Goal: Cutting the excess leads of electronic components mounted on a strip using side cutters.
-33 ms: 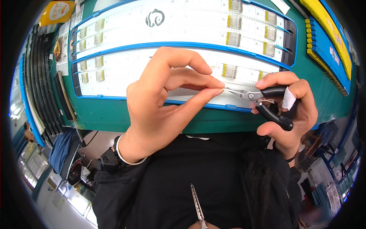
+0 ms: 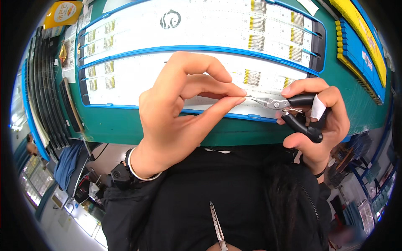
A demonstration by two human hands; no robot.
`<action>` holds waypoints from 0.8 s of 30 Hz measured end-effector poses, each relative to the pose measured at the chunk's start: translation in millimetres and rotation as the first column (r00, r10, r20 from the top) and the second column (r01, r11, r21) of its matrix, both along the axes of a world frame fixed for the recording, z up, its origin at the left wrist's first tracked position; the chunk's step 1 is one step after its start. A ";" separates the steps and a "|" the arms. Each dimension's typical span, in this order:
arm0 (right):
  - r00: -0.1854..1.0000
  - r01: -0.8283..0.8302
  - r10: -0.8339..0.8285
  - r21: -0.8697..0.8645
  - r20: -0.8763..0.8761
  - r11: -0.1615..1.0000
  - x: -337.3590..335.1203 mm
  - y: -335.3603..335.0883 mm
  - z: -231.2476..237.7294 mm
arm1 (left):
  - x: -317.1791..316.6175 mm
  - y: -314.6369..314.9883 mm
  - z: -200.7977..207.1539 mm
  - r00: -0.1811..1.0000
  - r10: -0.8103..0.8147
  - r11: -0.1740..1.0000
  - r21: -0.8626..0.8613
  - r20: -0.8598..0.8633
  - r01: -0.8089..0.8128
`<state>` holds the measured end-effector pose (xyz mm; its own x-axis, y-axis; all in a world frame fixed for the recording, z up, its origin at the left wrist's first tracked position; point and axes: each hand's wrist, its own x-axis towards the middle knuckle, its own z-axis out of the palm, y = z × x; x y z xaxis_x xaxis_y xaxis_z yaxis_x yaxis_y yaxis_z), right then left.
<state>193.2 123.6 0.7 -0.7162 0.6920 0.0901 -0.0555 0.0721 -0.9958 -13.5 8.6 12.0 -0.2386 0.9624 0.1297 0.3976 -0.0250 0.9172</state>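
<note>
My left hand [image 2: 176, 108] pinches the end of a tiny thin metal piece [image 2: 248, 96] between thumb and forefinger; most of it is hidden by the fingertips. Fingers wrapped around the black handles, my right hand [image 2: 322, 113] holds small pliers [image 2: 274, 103] with silver jaws. Their pointed tips meet or nearly meet the tiny piece, and the handles are spread. White tape [image 2: 318, 108] covers part of one right finger. Beneath both hands lies a long white case [image 2: 125, 90] with a blue rim, bearing short rows of thin metal pieces [image 2: 252, 78] with yellowish ends.
The opened case's other white half [image 2: 209, 25] lies beyond, with more rows. Everything rests on a green mat [image 2: 117, 127]. Blue and yellow strips [image 2: 362, 58] stand at the right, dark stacked strips [image 2: 48, 92] at the left. An orange-yellow pack [image 2: 63, 13] sits far left.
The pliers and my right hand have shifted very slightly. My left hand keeps its pinch in the same place.
</note>
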 end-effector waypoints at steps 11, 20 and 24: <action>1.000 0.027 -0.028 0.104 0.014 0.994 -0.6 1.3 -2.3 | -3.1 -0.1 -4.6 0.999 -0.034 0.999 0.042 0.039 0.032; 0.990 0.061 -0.092 0.251 0.111 0.966 2.3 -0.6 0.3 | -19.2 -27.1 0.1 0.684 -0.261 0.964 -0.143 -0.681 0.225; 0.985 0.008 -0.062 0.320 0.160 0.948 1.0 0.9 1.0 | -11.9 -31.9 -5.7 0.605 -0.242 0.970 -0.172 -0.758 0.172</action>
